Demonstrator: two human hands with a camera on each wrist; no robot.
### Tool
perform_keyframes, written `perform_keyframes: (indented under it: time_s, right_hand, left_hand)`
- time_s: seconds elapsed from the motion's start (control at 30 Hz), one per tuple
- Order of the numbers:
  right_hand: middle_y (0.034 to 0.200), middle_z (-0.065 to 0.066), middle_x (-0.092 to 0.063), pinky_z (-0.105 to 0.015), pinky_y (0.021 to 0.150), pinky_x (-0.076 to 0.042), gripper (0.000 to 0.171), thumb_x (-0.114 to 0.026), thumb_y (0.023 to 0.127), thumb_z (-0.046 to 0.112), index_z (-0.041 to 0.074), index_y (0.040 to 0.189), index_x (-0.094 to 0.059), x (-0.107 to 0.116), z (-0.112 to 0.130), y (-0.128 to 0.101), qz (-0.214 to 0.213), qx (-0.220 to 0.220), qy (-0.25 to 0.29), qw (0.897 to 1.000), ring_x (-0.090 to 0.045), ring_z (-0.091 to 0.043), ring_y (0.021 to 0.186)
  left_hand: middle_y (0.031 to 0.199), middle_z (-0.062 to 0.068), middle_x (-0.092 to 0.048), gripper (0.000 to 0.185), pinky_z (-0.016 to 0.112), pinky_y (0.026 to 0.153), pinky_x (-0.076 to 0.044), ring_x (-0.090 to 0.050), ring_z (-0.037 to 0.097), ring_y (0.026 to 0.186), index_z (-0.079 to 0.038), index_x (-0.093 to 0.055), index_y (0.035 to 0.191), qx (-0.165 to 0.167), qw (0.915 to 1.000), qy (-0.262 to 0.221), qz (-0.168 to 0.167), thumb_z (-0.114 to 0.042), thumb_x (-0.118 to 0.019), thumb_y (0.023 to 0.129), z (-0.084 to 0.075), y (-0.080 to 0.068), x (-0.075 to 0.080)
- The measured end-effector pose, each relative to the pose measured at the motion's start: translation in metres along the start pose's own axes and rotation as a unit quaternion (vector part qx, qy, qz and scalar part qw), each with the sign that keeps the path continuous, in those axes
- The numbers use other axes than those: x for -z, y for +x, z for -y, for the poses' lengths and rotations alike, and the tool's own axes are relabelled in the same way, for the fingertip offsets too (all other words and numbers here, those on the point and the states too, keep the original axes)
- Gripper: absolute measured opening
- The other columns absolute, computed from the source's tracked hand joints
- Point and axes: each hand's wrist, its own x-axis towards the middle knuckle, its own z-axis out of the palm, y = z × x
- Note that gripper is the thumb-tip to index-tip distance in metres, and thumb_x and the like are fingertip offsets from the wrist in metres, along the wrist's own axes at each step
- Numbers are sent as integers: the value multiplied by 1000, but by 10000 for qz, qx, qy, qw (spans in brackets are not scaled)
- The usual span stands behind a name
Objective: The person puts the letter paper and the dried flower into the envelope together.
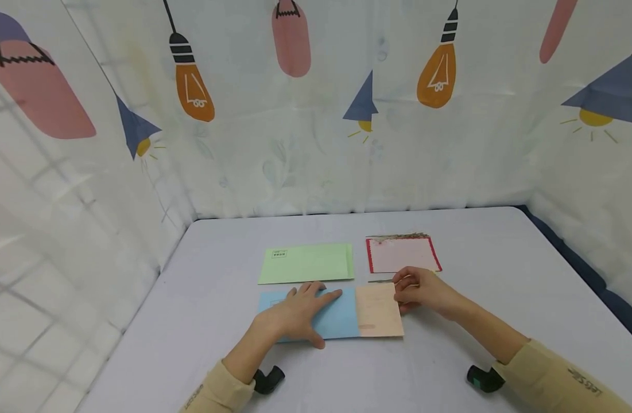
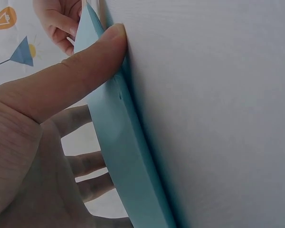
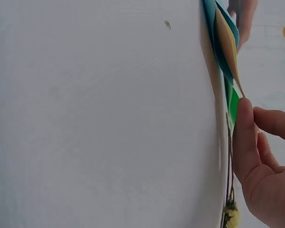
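Note:
A blue envelope (image 1: 341, 318) lies flat on the white table, and a peach card (image 1: 377, 310) sticks out of its right end. My left hand (image 1: 300, 314) rests on the envelope with spread fingers; in the left wrist view its thumb reaches along the blue envelope's near edge (image 2: 118, 137). At the card's right edge, my right hand (image 1: 421, 292) pinches the paper between thumb and fingers. The right wrist view shows the peach card (image 3: 224, 40) bowed inside the gaping mouth of the envelope. How far the card reaches in is hidden.
Behind the blue envelope lies a green envelope (image 1: 307, 264). A pale pink card with a red border (image 1: 400, 256) is to its right, with dried stems (image 1: 408, 236) along its far edge. A yellow dried flower (image 3: 232, 218) lies by my right hand. Printed curtains (image 1: 295, 143) enclose the table.

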Motion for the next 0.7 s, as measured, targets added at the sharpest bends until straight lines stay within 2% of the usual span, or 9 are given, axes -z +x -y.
perform_keyframes:
  time_s: [0.5, 0.7]
  right_hand:
    - [103, -17, -61, -40, 78, -61, 44, -74, 91, 2, -8, 127, -51, -19, 1, 3, 86, -14, 335, 9994, -69, -28, 82]
    - [101, -17, -62, -40, 77, -61, 46, -74, 91, 3, -8, 128, -50, -23, 0, 5, 144, -6, 354, 9993, -69, -27, 83]
  left_hand:
    - [154, 11, -37, 101, 64, 114, -27, -32, 33, 143, -23, -40, 160, 0, 10000, -58, 45, -37, -94, 75, -1, -1, 1]
    - [155, 8, -36, 102, 62, 116, -25, -31, 31, 144, -25, -39, 160, 100, 9999, -32, 89, -38, -93, 75, -1, -1, -1]
